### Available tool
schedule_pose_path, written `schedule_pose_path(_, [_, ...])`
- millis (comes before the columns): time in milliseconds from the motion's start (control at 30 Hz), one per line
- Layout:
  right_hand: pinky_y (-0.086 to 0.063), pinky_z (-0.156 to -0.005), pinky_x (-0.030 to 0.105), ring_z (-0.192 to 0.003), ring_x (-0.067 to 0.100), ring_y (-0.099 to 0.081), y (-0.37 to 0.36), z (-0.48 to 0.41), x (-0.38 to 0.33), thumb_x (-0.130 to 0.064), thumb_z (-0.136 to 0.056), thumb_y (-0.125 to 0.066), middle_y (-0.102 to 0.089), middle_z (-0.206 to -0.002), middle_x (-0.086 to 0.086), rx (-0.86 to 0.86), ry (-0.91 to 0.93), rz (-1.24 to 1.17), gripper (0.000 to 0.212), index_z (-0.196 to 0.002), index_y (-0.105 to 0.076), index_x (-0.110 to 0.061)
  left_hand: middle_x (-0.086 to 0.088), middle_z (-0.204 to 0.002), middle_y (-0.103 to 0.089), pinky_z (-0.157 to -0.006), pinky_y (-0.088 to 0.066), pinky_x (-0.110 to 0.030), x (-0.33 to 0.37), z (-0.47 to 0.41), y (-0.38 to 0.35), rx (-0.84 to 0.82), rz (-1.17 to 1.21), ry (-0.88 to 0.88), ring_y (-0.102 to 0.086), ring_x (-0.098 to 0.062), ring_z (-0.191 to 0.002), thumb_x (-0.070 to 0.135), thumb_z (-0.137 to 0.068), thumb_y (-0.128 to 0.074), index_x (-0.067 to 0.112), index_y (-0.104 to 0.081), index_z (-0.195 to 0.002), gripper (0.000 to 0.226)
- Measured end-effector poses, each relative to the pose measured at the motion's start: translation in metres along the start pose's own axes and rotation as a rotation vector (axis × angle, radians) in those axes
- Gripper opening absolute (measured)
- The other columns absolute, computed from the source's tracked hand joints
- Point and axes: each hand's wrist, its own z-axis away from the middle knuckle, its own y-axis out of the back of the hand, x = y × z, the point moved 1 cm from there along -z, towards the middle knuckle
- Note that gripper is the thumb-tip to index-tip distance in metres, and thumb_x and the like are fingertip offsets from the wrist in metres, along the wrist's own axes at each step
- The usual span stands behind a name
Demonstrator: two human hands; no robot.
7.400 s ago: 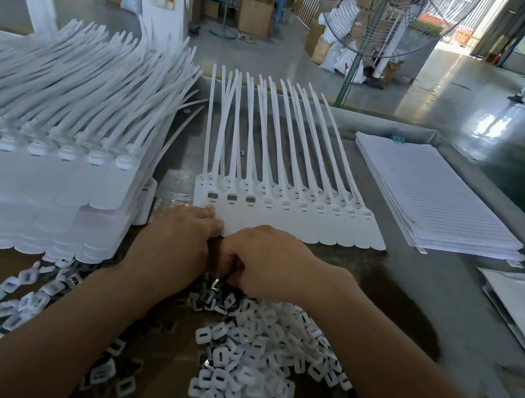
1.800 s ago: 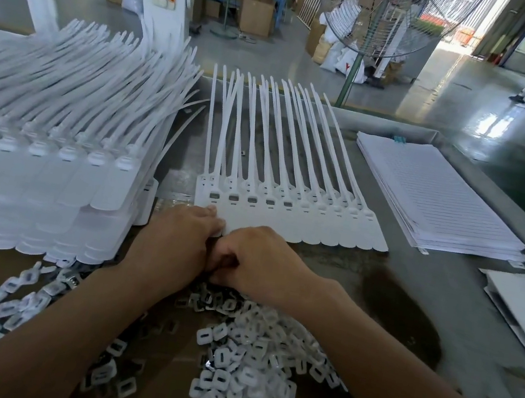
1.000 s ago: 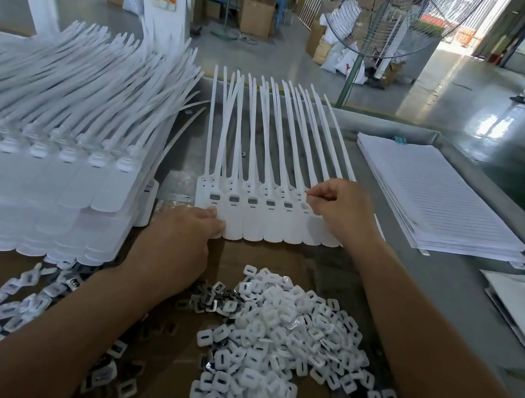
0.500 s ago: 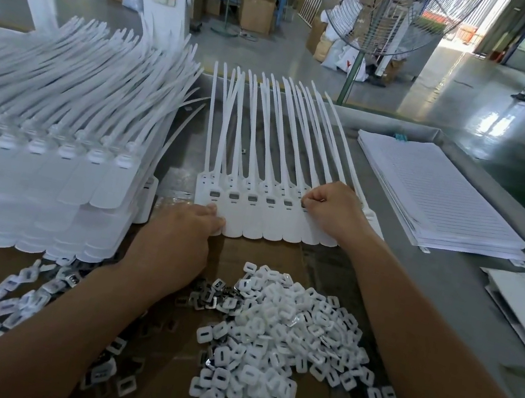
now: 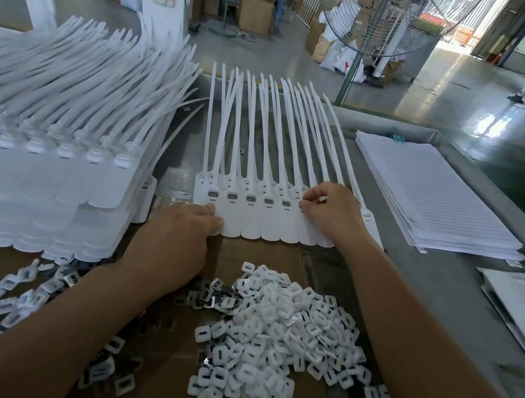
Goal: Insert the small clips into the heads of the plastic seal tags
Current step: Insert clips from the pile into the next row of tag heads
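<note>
Grey metal table (image 5: 431, 282) in a factory hall: left hand (image 5: 177, 240) presses flat on the tags (image 5: 252, 219); right hand (image 5: 331, 215), curled, pinches one head; clips (image 5: 283, 334) heaped near.

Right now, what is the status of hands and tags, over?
Left hand flat, pressing left end of seal tag row. Right hand pinching at its sixth head. Five heads left of it filled. Nothing blocking.

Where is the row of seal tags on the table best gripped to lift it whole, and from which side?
Probably by the flat flag ends of the row of seal tags, coming from the near side. The flags lie side by side in one even edge facing the person, while the thin tails fan out loosely on the far side.
</note>
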Motion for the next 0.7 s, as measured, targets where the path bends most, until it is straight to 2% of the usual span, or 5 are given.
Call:
schedule_pose_path(133, [-0.037, -0.08, 0.024, -0.09, 0.01, -0.05, 0.006, 0.006, -0.009, -0.02, -0.089, -0.059, -0.061, -0.105, -0.001, -0.028, 0.001, -0.059, 0.013, -0.099, -0.063, -0.014, -0.004, -0.139, -0.045, -0.108, -0.025, -0.027, 0.001, 0.0, 0.0, 0.006, -0.005, 0.013, -0.04, -0.019, -0.128, -0.005, -0.083, -0.043, 0.015, -0.056, -0.125, 0.048])
schedule_pose_path(233, [-0.04, -0.075, 0.019, -0.083, 0.005, -0.052, 0.013, 0.024, -0.029, -0.023, -0.088, -0.059, -0.057, -0.092, -0.012, -0.051, 0.103, -0.1, 0.007, -0.094, -0.061, -0.02, -0.004, -0.139, -0.045, -0.107, -0.025, -0.028, 0.001, 0.001, 0.0, 0.021, -0.008, 0.008, -0.04, -0.019, -0.128, -0.004, -0.084, -0.042, 0.016, -0.056, -0.125, 0.048])
schedule_pose_path(333, [-0.043, -0.068, 0.013, -0.078, -0.002, -0.056, 0.014, 0.054, -0.054, -0.024, -0.086, -0.062, -0.06, -0.083, -0.017, -0.308, 0.255, -0.113, 0.005, -0.083, -0.062, -0.028, -0.003, -0.138, -0.046, -0.106, -0.026, -0.027, 0.001, 0.0, 0.0, 0.031, -0.022, 0.0, -0.04, -0.019, -0.127, -0.002, -0.084, -0.041, 0.016, -0.056, -0.125, 0.047])
schedule_pose_path(467, [-0.042, -0.071, 0.003, -0.071, -0.006, -0.055, 0.004, 0.081, -0.075, -0.019, -0.084, -0.064, -0.06, -0.077, -0.019, -0.546, 0.404, 0.048, 0.009, -0.09, -0.07, -0.02, -0.003, -0.138, -0.047, -0.105, -0.028, -0.03, 0.003, 0.001, 0.002, 0.032, -0.022, 0.004, -0.041, -0.019, -0.126, 0.001, -0.084, -0.045, 0.018, -0.057, -0.123, 0.045])
schedule_pose_path(700, [-0.046, -0.08, 0.016, -0.089, 0.006, -0.059, -0.009, 0.093, -0.08, -0.012, -0.082, -0.065, -0.069, -0.1, -0.003, -0.638, 0.438, 0.124, 0.019, -0.1, -0.071, -0.016, -0.005, -0.138, -0.046, -0.105, -0.026, -0.025, 0.004, 0.001, 0.004, 0.016, -0.018, 0.002, -0.043, -0.019, -0.125, 0.002, -0.084, -0.047, 0.015, -0.057, -0.124, 0.042])
